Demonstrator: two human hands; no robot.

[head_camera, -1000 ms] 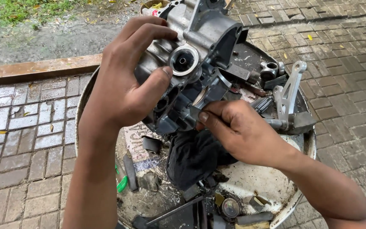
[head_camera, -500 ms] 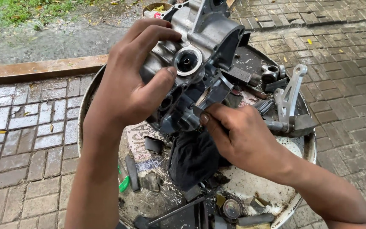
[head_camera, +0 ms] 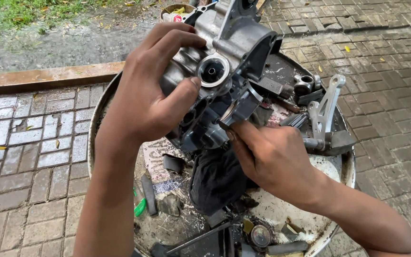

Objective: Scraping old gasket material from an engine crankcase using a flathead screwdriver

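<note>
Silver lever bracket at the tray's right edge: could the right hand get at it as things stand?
Probably yes. The silver lever bracket lies uncovered just beside the right hand, with nothing between them. But that hand is busy at the engine casing, which the left hand steadies.

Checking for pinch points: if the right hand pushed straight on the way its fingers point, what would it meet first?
Likely the grey metal engine casing right ahead of the right hand; its fingertips already look on it.
</note>
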